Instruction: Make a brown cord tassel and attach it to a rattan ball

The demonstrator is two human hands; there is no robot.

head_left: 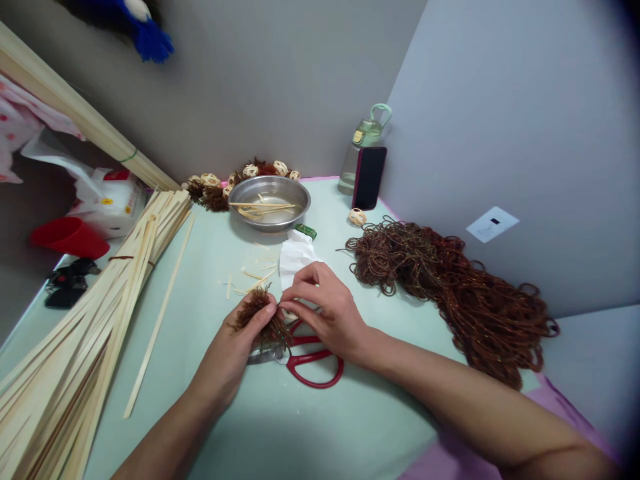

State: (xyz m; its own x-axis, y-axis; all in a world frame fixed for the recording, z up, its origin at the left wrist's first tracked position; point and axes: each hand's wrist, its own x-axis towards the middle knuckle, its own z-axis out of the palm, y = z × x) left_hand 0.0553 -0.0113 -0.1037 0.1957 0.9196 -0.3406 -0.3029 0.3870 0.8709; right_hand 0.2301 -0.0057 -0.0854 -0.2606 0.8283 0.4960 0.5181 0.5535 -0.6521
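Note:
Brown yarn gathered into a fluffy tassel (267,325) sits in my left hand (239,337), with the thumb pressed over it. My right hand (327,303) is closed in a pinch right beside that thumb, at the tassel's edge. What the right fingertips hold is too small to make out. Under both hands lie scissors with red handles (316,382), their blades partly covered. A crumpled white paper (296,257) is just beyond my right hand, and short bamboo scraps (257,280) lie past the left.
Long bamboo strips (107,320) cover the left side. Behind the hands is a metal bowl (270,223) holding water and strips. Brown yarn (480,307) is heaped at right. A phone (369,179) leans on a bottle (350,160), near a small woven ball (357,217).

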